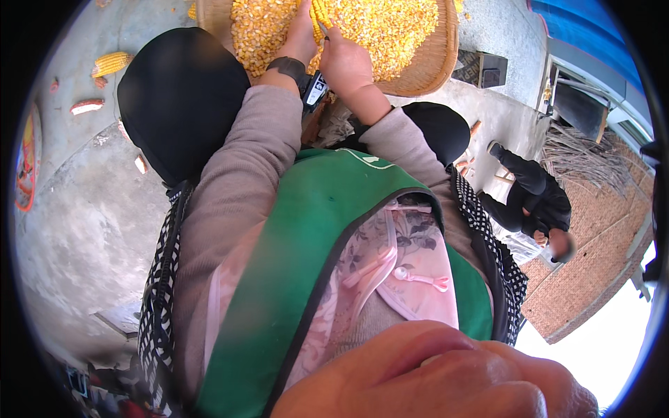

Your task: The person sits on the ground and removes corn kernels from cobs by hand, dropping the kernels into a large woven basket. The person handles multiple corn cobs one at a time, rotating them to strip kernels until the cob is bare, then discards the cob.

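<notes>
At the top of the head view, my left hand (302,34) grips an ear of yellow corn (320,16), which runs partly out of the picture. Close beside it, my right hand (347,60) is closed around a slim hand tool (324,31); a short grey part of it shows against the ear, and the rest is hidden in my fist. Both hands are over a wide woven bamboo basket (448,49) that holds a thick layer of loose corn kernels (400,31). A dark strap (286,67) goes around my left wrist, with a small device (315,90) at its side.
On the concrete floor at left lie a corn ear (112,62), a bare cob (87,107) and a red-rimmed round tray (31,162). To the right are a dark box (492,70), a seated person (538,193) in black, a pile of dry sticks (585,157) and a brick wall (585,271).
</notes>
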`<state>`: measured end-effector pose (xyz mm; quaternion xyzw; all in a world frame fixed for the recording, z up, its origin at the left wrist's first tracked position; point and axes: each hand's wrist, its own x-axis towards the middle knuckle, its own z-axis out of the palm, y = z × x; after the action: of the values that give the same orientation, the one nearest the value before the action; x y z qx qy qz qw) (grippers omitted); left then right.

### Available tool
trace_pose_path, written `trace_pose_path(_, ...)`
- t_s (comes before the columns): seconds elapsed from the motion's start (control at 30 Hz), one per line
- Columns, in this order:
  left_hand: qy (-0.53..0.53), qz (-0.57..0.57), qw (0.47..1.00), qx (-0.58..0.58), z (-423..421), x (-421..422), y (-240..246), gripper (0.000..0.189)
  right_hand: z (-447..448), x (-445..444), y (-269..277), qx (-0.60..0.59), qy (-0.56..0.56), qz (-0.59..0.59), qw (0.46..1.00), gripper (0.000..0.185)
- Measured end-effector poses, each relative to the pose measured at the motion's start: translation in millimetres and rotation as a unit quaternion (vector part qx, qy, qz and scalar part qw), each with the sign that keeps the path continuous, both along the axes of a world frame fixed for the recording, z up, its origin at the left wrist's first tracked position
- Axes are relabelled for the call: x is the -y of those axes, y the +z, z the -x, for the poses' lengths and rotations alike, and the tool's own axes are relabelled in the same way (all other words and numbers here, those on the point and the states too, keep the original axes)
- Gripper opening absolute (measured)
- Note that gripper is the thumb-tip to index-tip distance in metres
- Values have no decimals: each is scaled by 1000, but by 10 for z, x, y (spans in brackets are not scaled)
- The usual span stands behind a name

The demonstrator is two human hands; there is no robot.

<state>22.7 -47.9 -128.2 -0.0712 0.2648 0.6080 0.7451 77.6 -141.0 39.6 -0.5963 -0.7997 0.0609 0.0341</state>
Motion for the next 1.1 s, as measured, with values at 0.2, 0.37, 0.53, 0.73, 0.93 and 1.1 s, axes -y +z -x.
trace_pose_path(0.2, -3, 3, 1000, -25, 36, -11, 38, 65, 133, -84, -96, -102, -102, 18, 989, 21)
trace_pose_path(0.37, -21, -4, 999, -38, 53, 0, 96, 65, 18, -128, -283, -293, -185, 17, 938, 18)
trace_pose_path(0.53, -19, 0, 997, -69, 81, 12, 151, 65, -450, -305, -377, -90, 80, -49, 992, 14)
trace_pose_path(0.73, -27, 4, 995, -92, 88, -17, 176, 65, -635, -678, 93, 86, 288, -20, 954, 18)
trace_pose_path(0.93, 15, 34, 977, -210, 63, -24, 256, 70, -156, -252, -158, -103, -80, 104, 986, 27)
trace_pose_path(1.1, -4, 50, 976, -210, 67, 58, 355, 72, 37, -267, -388, -277, -241, 109, 924, 22)
